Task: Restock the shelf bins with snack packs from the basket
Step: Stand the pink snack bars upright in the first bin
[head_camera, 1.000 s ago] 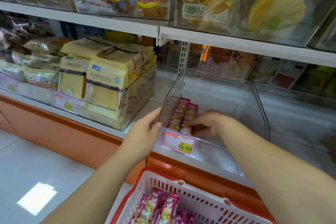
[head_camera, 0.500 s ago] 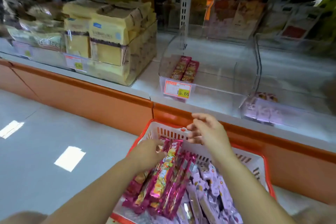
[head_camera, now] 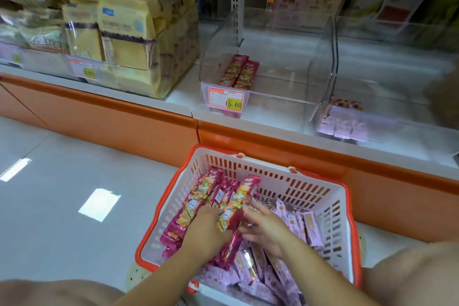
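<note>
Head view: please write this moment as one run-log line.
left hand grips long red foil snack packs | right hand touches them | inside white-and-orange plastic basket

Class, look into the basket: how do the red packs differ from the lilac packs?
Colour: red packs are glossy magenta with yellow print; lilac packs are pale purple. Shape: red packs are long and slim; lilac packs are shorter and wider. Pose: red packs lean bundled at the left of the basket, under the left hand; lilac packs lie loose at its right. Both are wrapped snacks in one basket.
</note>
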